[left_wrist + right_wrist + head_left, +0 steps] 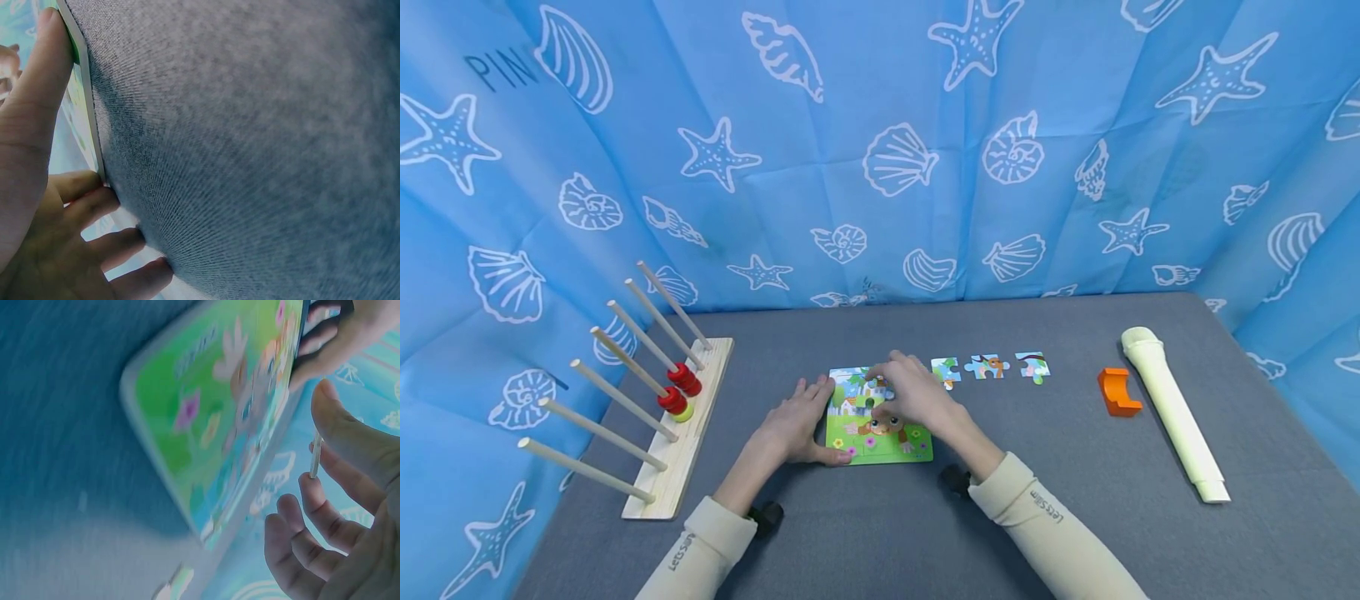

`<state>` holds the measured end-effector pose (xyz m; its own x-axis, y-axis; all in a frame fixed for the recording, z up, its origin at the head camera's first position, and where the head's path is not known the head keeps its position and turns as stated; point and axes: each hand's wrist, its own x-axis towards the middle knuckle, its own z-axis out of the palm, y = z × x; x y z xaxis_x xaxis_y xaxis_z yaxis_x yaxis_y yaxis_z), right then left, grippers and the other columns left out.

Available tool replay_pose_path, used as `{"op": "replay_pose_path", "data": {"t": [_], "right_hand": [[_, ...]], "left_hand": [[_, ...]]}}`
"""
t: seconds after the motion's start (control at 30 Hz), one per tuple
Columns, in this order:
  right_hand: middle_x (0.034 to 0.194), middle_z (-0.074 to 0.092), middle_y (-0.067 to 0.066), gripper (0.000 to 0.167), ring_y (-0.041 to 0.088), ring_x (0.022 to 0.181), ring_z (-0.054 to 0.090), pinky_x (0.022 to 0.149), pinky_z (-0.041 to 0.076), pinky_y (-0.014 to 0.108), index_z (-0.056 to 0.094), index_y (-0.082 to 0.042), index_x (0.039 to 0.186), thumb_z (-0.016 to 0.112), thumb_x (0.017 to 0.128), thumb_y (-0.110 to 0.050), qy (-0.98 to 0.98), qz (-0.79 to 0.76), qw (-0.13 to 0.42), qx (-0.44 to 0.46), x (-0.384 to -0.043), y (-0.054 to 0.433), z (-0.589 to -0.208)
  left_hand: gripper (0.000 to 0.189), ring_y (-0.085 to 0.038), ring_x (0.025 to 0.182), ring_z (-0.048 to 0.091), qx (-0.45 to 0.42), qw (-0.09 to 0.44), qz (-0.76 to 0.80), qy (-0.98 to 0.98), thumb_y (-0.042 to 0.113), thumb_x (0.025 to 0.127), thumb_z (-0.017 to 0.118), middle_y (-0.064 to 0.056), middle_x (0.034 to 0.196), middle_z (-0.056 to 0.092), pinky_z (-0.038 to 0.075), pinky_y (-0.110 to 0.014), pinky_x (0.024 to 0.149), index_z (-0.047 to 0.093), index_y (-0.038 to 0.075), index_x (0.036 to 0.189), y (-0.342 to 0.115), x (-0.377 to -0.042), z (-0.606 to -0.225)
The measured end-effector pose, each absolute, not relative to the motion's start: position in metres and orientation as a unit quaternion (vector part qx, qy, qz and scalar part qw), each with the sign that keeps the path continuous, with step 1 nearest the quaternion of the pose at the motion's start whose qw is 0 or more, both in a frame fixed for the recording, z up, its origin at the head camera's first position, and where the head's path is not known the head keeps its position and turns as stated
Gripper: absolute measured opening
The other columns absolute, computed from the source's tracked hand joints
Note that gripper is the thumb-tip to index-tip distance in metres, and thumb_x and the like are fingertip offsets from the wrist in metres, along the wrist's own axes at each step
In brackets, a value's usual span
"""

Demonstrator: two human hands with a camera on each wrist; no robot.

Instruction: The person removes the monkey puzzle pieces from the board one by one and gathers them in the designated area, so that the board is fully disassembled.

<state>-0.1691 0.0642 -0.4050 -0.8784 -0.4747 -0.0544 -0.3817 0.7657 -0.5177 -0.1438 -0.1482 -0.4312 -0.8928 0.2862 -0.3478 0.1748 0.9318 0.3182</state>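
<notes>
The right hand (917, 396), above the far right part of the puzzle board (887, 454), pinches a thin puzzle piece (316, 455) between thumb and fingers; the piece shows edge-on, so its picture cannot be told. The left hand (797, 423) is spread wide along the board's left side, its thumb lying on the near left corner and its other fingers reaching along the left edge, the fingertips down by the tablecloth. The board lies flat, showing a brown big-eyed animal, pink and yellow flowers on green, and a small house. Cream sleeves (1067, 533) reach toward it from the near side.

Right of the board, near its far edge, three loose pieces lie in a row: a left piece (946, 372) just beside it, a middle piece (987, 367) and a right piece (1034, 367). Well to the board's right are an orange block (1118, 393) and a white toy microphone (1176, 417). To its left stands a wooden peg rack (705, 408) with red beads (685, 380) and a yellow-green bead (684, 413). Beyond the board hangs a blue shell-patterned curtain (865, 100).
</notes>
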Motion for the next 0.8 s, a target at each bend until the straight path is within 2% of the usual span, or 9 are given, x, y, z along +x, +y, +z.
{"op": "replay_pose_path", "data": {"t": [0.1,0.23,0.47,0.7,0.8], "right_hand": [[0.105,0.063,0.01,0.043,0.024,0.091,0.056,0.076,0.049,0.039,0.073,-0.011,0.123,0.087,0.083,-0.019,0.937,-0.247,0.087,-0.232,-0.17,0.075,-0.402],[0.108,0.062,0.009,0.044,0.024,0.093,0.056,0.074,0.048,0.039,0.073,-0.013,0.123,0.087,0.082,-0.02,0.94,-0.235,0.094,-0.23,-0.17,0.089,-0.399],[0.101,0.059,0.01,0.043,0.02,0.083,0.048,0.07,0.04,0.032,0.073,-0.01,0.124,0.086,0.083,-0.014,0.939,-0.228,0.09,-0.242,-0.17,0.117,-0.399],[0.107,0.064,0.009,0.038,0.024,0.095,0.057,0.081,0.05,0.042,0.075,-0.009,0.117,0.086,0.081,-0.013,0.939,-0.224,0.082,-0.247,-0.168,0.142,-0.402],[0.107,0.064,0.009,0.038,0.022,0.091,0.057,0.077,0.05,0.039,0.075,-0.01,0.118,0.086,0.082,-0.014,0.943,-0.213,0.088,-0.241,-0.168,0.15,-0.405]], "left_hand": [[0.123,-0.047,0.157,0.017,0.118,0.202,0.141,0.962,0.059,0.075,0.086,-0.019,0.17,0.022,0.031,-0.076,0.114,0.02,0.005,0.163,-0.148,-0.144,-0.431],[0.123,-0.047,0.157,0.017,0.117,0.203,0.138,0.962,0.059,0.075,0.086,-0.019,0.17,0.021,0.031,-0.075,0.114,0.02,0.005,0.163,-0.148,-0.144,-0.431],[0.123,-0.047,0.157,0.018,0.117,0.196,0.136,0.964,0.058,0.074,0.086,-0.019,0.17,0.022,0.031,-0.074,0.115,0.021,0.005,0.163,-0.147,-0.144,-0.432],[0.123,-0.047,0.157,0.018,0.119,0.194,0.137,0.964,0.058,0.074,0.087,-0.019,0.17,0.023,0.031,-0.074,0.115,0.021,0.004,0.163,-0.147,-0.144,-0.433],[0.123,-0.047,0.157,0.019,0.119,0.193,0.138,0.964,0.059,0.074,0.086,-0.019,0.17,0.023,0.032,-0.074,0.115,0.021,0.004,0.163,-0.148,-0.144,-0.433]]}}
